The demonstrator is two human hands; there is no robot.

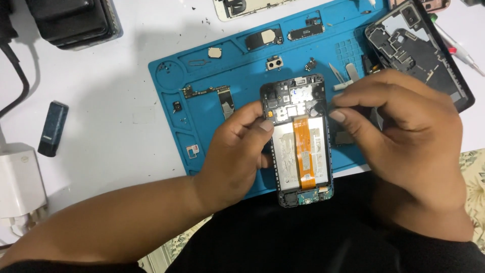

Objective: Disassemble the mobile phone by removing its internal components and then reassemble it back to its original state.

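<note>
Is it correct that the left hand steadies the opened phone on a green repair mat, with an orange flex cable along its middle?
Not quite: the head view shows a blue repair mat. The left hand does steady the opened phone, with its orange flex cable.

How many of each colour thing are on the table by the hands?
Blue: 1, the mat
Orange: 1, the ribbon strip inside the open phone that the left hand holds and the right hand touches
White: 1, the charger
Black: 1, the back cover
Total: 4
</note>
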